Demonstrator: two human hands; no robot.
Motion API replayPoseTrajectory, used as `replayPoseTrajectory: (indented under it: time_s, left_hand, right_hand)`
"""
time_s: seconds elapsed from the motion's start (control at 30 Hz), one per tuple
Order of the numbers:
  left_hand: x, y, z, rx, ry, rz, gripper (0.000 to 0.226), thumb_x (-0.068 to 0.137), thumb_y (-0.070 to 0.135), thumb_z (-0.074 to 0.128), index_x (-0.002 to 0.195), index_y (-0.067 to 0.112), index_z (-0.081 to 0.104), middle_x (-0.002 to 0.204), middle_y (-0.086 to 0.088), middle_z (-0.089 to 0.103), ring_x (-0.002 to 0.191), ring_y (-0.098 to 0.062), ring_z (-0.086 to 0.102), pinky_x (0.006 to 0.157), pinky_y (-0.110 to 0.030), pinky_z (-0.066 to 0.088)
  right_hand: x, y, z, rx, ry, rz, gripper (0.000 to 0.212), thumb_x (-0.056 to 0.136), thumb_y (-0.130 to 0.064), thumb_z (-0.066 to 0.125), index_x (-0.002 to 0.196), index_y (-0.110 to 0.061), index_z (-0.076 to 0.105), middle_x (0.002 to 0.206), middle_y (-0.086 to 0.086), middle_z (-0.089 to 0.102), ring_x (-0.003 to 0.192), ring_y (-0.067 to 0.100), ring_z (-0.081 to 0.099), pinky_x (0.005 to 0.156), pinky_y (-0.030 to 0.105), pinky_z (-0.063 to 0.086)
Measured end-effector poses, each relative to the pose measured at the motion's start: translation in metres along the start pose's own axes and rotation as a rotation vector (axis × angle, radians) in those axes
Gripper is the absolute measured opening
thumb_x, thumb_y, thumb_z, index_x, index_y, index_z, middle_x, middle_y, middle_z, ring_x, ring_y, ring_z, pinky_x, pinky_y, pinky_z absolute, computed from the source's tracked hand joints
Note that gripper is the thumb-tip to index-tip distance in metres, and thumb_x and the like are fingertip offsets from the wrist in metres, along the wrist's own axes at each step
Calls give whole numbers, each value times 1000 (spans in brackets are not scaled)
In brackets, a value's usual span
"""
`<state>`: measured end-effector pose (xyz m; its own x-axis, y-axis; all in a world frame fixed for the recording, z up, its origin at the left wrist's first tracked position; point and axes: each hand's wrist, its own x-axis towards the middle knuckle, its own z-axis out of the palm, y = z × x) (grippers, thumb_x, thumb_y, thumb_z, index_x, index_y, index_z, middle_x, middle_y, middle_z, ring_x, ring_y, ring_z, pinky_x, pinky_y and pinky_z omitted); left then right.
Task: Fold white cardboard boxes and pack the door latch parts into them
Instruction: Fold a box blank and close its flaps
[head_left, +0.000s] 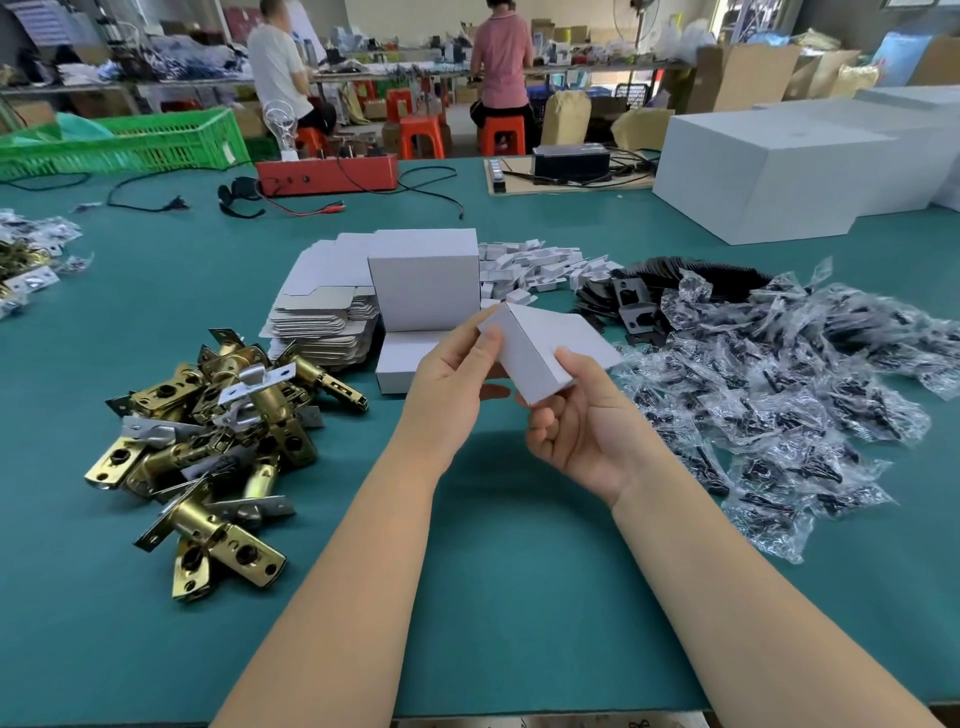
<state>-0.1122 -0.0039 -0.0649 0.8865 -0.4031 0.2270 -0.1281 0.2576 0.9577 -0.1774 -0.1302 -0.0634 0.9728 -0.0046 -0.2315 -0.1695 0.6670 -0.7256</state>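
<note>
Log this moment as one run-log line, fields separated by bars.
step: folding box | left hand: grips white box | right hand: grips same box | brass latches: piled left, unpacked

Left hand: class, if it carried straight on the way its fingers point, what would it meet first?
The left hand points up-right, fingers already on the small white cardboard box it holds. Beyond that, probably the upright folded white carton, though depth is unclear.

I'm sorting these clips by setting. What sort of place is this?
Most likely a small hardware assembly and packing workshop. Bulk piles cover the green worktable: brass door latches, bagged black parts and flat white box blanks. Other workers sit on orange stools at benches behind.
</note>
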Motion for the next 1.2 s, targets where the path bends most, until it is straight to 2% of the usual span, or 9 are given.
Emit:
replayPoseTrajectory:
  time_s: [0.07, 0.27, 0.43, 0.57, 0.7, 0.87, 1.03, 1.1, 1.2]
  left_hand:
    - [1, -3, -2, 41, 45, 5, 19, 98, 27, 54, 110, 30, 68, 105, 0, 70, 93, -19, 61, 77, -34, 56]
    - [2, -9, 2, 162, 126, -38, 21, 100, 18, 52, 114, 24, 67, 88, 14, 70, 73, -5, 65, 63, -24, 55]
    - [2, -5, -5, 161, 105, -114, 14, 94, 21, 63, 101, 32, 69, 80, 11, 73, 73, -7, 68, 62, -20, 54]
    - [1, -7, -8, 256, 8, -165, 23, 91, 14, 66, 107, 30, 65, 87, 6, 73, 73, -4, 67, 67, -19, 55]
    - [1, -6, -3, 95, 117, -217, 22, 93, 7, 61, 113, 16, 67, 81, 2, 74, 70, -10, 69, 66, -21, 56]
    - [-1, -4, 4, 73, 224, -242, 38, 88, -5, 57, 120, 14, 61, 96, -7, 74, 77, -18, 72, 67, -30, 60]
    - [-6, -2, -1, 402, -93, -160, 82, 66, 20, 65, 143, 30, 38, 130, -5, 58, 110, -16, 60, 97, -36, 51]
    - [-7, -1, -2, 438, -150, -157, 89, 63, 28, 74, 144, 36, 35, 137, 3, 52, 118, -12, 55, 99, -32, 48]
    - [-5, 1, -3, 351, -130, -107, 72, 62, 35, 82, 128, 37, 55, 121, 14, 64, 97, -9, 66, 87, -28, 52]
  right_hand:
    - [1, 0, -2, -58, 28, -25, 32, 75, -38, 63, 92, -12, 61, 61, 0, 61, 40, 7, 50, 43, 17, 44]
    - [9, -3, -9, -242, 254, -106, 18, 88, -33, 59, 89, -16, 59, 56, -4, 61, 43, 6, 53, 43, 17, 43]
    - [11, -7, -15, -466, 364, -307, 21, 83, -15, 66, 101, -21, 56, 96, -2, 66, 84, 13, 62, 68, 26, 45]
    - [9, -8, -13, -441, 388, -534, 31, 86, -1, 58, 102, -26, 48, 91, -7, 60, 73, -3, 60, 61, 14, 48]
    - [5, -6, -11, -572, 386, -676, 31, 83, -9, 65, 103, -28, 49, 87, -6, 63, 73, 3, 59, 66, 20, 48]
    - [6, 14, -5, -830, 407, -724, 41, 69, -25, 80, 92, -33, 48, 78, -17, 61, 69, -8, 58, 61, 8, 43]
    - [9, 11, -5, -808, 465, -647, 43, 70, -32, 80, 99, -31, 48, 80, -10, 65, 72, 7, 64, 68, 36, 55]
    - [8, 11, -4, -817, 399, -625, 37, 72, -40, 77, 96, -36, 48, 82, -13, 66, 74, 3, 64, 68, 32, 54]
    - [3, 11, 3, -799, 258, -677, 31, 80, -53, 55, 102, -33, 52, 85, -22, 65, 76, -5, 60, 67, 15, 46]
